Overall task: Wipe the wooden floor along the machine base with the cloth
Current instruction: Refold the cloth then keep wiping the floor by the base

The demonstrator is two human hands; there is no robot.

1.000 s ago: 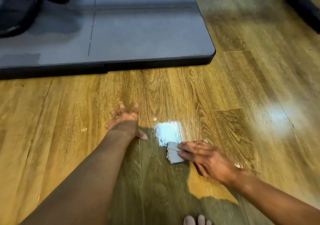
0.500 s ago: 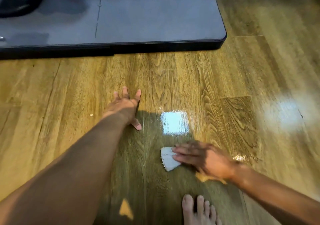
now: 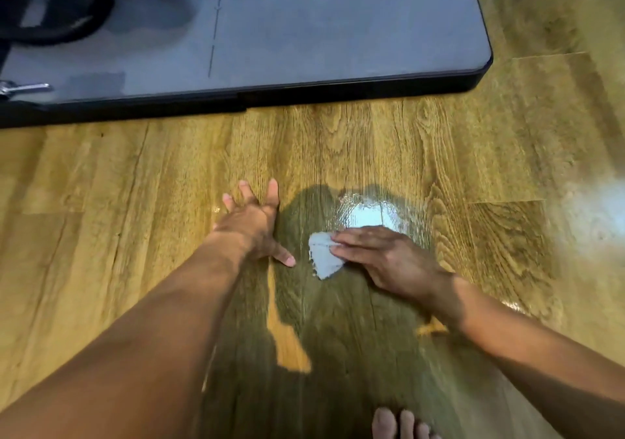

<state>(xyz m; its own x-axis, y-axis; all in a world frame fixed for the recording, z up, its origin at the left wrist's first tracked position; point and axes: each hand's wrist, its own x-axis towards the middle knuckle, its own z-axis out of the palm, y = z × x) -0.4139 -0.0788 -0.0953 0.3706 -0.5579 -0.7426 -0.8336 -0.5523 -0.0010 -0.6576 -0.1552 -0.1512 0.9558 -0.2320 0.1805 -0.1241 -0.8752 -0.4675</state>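
Wood floor (image 3: 439,154) is what needs wiping. The little white cloth (image 3: 323,258) lies flat on it, under the fingertips of the right grip (image 3: 389,262). That grip is wide open. Its fingers are straight and press down on the cloth, not curled round it. The left grip (image 3: 252,225) is just to the left of the cloth and does not touch it. It is open too, with fingers spread flat on the floor, holding nothing. I think it props the body up.

To wipe well, I think the right grip should push down with the whole flat hand, so the cloth does not slip out. The grey machine base (image 3: 338,32) is well ahead of both grips. So the cloth should go forward until it meets the black edge, then slide sideways along it. The shiny patch (image 3: 368,213) just ahead of the right grip looks wet and may need a rub. The cloth's path should miss the left grip.

Count: one cloth, one machine base, two grips, one shiny patch, and one bare foot (image 3: 400,425) behind the grips, with only a few toes showing.
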